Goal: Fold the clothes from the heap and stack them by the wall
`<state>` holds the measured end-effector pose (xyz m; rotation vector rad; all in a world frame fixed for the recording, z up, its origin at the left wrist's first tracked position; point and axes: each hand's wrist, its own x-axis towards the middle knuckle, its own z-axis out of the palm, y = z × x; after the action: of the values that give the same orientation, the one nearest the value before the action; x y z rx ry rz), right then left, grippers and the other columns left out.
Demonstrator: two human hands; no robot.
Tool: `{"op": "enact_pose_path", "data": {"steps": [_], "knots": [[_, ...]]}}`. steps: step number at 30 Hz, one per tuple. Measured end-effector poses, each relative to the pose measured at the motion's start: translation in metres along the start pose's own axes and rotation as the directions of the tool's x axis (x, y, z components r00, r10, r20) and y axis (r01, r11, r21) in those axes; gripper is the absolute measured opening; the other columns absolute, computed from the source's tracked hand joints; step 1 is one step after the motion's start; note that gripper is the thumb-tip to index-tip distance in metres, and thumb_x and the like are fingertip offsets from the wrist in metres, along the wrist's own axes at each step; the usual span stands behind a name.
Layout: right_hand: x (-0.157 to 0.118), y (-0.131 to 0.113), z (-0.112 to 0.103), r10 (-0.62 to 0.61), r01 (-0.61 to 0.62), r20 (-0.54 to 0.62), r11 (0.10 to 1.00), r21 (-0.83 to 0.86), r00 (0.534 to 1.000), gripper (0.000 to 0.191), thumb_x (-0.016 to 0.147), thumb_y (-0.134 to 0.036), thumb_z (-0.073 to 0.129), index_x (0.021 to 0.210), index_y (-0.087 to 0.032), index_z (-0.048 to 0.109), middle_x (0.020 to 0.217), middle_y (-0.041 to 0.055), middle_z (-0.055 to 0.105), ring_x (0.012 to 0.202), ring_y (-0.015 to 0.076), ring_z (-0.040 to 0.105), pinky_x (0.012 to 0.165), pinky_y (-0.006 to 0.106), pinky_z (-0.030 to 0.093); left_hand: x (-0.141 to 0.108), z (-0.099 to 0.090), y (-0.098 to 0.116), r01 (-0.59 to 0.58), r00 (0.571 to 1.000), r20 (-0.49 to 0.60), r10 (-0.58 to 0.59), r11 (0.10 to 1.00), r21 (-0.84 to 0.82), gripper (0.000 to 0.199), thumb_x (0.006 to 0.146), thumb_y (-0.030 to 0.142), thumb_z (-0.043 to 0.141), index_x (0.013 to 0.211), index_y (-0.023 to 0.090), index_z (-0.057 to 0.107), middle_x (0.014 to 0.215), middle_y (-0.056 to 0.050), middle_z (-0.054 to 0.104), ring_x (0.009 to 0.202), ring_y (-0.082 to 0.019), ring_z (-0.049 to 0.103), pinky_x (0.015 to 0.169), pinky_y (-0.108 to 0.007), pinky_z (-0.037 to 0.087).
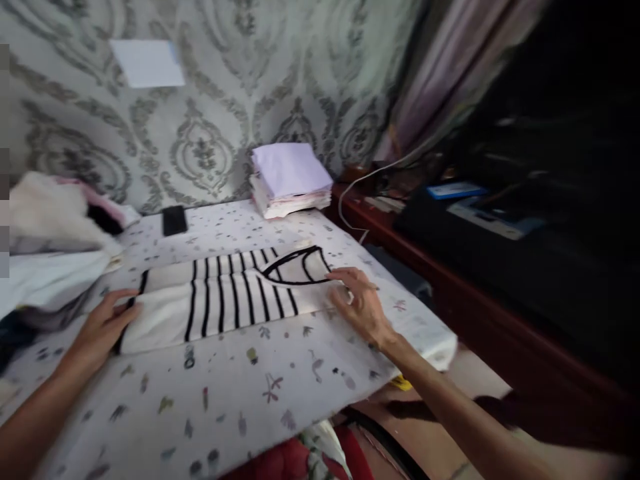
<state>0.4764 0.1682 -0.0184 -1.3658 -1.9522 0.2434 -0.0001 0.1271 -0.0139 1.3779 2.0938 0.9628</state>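
A white knit top with black stripes [228,305] lies folded into a long strip on a patterned sheet. Its black-edged V-neck points right, and its dark hem is at the left. My left hand [107,320] is closed at that hem, thumb and fingers at the edge of the cloth. At the neck and shoulder end, my right hand [363,303] has its fingers bent but apart. The forefinger touches the collar's edge, while the thumb rests lower near the shoulder. Slight blur softens the right fingertips.
Folded cloths [293,173] are stacked against the wall, lilac on top. A dark phone [174,221] lies at the back of the sheet [240,413]. Loose clothes [50,213] are heaped at the left. A dark red wooden unit [450,307] with a white cable borders the right.
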Motion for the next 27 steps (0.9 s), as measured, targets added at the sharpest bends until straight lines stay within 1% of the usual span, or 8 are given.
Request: {"op": "enact_pose_path", "data": {"steps": [3, 7, 11, 14, 16, 20, 23, 27], "knots": [[0.023, -0.031, 0.023, -0.181, 0.173, 0.134, 0.982, 0.074, 0.974, 0.027, 0.096, -0.035, 0.050, 0.111, -0.022, 0.069, 0.127, 0.0126, 0.063, 0.116, 0.0288, 0.059, 0.094, 0.045, 0.053, -0.002, 0.002, 0.013, 0.045, 0.999, 0.034, -0.041, 0.991, -0.125, 0.063, 0.067, 0.059, 0.064, 0.116, 0.021, 0.057, 0.075, 0.003, 0.062, 0.065, -0.018, 0.059, 0.056, -0.025, 0.045], [0.054, -0.071, 0.070, -0.356, 0.331, 0.311, 0.934, 0.131, 0.881, 0.031, 0.098, -0.032, 0.046, 0.120, -0.022, 0.066, 0.134, 0.0116, 0.062, 0.125, 0.0281, 0.056, 0.101, 0.044, 0.050, -0.001, 0.002, 0.014, -0.002, 1.000, 0.019, 0.006, 0.986, -0.167, 0.055, 0.070, 0.051, 0.064, 0.116, 0.021, 0.056, 0.085, -0.001, 0.066, 0.072, -0.020, 0.062, 0.061, -0.028, 0.048], [0.079, -0.084, 0.118, -0.236, 0.254, 0.343, 0.967, -0.009, 0.909, 0.035, 0.096, -0.026, 0.045, 0.125, -0.015, 0.062, 0.122, 0.0165, 0.065, 0.117, 0.0295, 0.058, 0.103, 0.045, 0.047, -0.002, 0.003, 0.013, -0.092, 0.993, 0.053, 0.107, 0.968, -0.235, 0.059, 0.072, 0.043, 0.061, 0.125, 0.020, 0.050, 0.095, -0.005, 0.067, 0.081, -0.022, 0.063, 0.067, -0.029, 0.050], [0.091, -0.080, 0.139, -0.123, 0.156, 0.320, 0.985, -0.079, 0.939, 0.025, 0.091, -0.027, 0.051, 0.107, -0.014, 0.066, 0.107, 0.0153, 0.066, 0.107, 0.0297, 0.059, 0.097, 0.043, 0.047, -0.003, 0.005, 0.012, -0.160, 0.982, 0.059, 0.181, 0.954, -0.252, 0.059, 0.075, 0.039, 0.057, 0.130, 0.019, 0.049, 0.094, -0.004, 0.067, 0.079, -0.020, 0.062, 0.068, -0.028, 0.048], [0.095, -0.075, 0.144, -0.110, 0.124, 0.311, 0.992, -0.025, 0.944, 0.013, 0.085, -0.025, 0.055, 0.091, -0.018, 0.065, 0.097, 0.0106, 0.065, 0.100, 0.0271, 0.060, 0.090, 0.039, 0.048, -0.001, 0.005, 0.009, -0.191, 0.977, 0.047, 0.207, 0.954, -0.230, 0.053, 0.077, 0.037, 0.054, 0.127, 0.019, 0.053, 0.095, -0.003, 0.066, 0.079, -0.019, 0.061, 0.069, -0.028, 0.047], [0.097, -0.068, 0.146, -0.055, 0.022, 0.246, 0.991, 0.135, 0.968, 0.004, 0.079, -0.026, 0.056, 0.079, -0.023, 0.056, 0.081, 0.0032, 0.063, 0.080, 0.0216, 0.060, 0.074, 0.033, 0.047, 0.006, 0.004, 0.000, -0.175, 0.983, 0.046, 0.177, 0.983, -0.051, 0.039, 0.078, 0.033, 0.049, 0.113, 0.019, 0.063, 0.088, -0.002, 0.066, 0.074, -0.019, 0.058, 0.068, -0.029, 0.047], [0.095, -0.066, 0.145, -0.025, -0.006, 0.214, 0.990, 0.142, 0.976, 0.007, 0.081, -0.030, 0.054, 0.080, -0.024, 0.056, 0.075, 0.0020, 0.063, 0.073, 0.0215, 0.059, 0.068, 0.033, 0.045, 0.007, 0.001, 0.000, -0.174, 0.985, 0.017, 0.174, 0.965, 0.196, 0.038, 0.079, 0.027, 0.048, 0.113, 0.020, 0.063, 0.101, -0.005, 0.067, 0.080, -0.020, 0.061, 0.077, -0.033, 0.050], [0.091, -0.074, 0.143, -0.179, 0.178, 0.132, 0.984, 0.023, 0.975, 0.018, 0.085, -0.025, 0.051, 0.097, -0.021, 0.064, 0.099, 0.0107, 0.070, 0.096, 0.0289, 0.061, 0.086, 0.042, 0.048, -0.003, 0.006, 0.015, -0.234, 0.952, -0.022, 0.305, 0.771, 0.593, 0.045, 0.091, 0.028, 0.041, 0.132, 0.017, 0.057, 0.135, -0.017, 0.056, 0.121, -0.034, 0.056, 0.099, -0.049, 0.046]]}}
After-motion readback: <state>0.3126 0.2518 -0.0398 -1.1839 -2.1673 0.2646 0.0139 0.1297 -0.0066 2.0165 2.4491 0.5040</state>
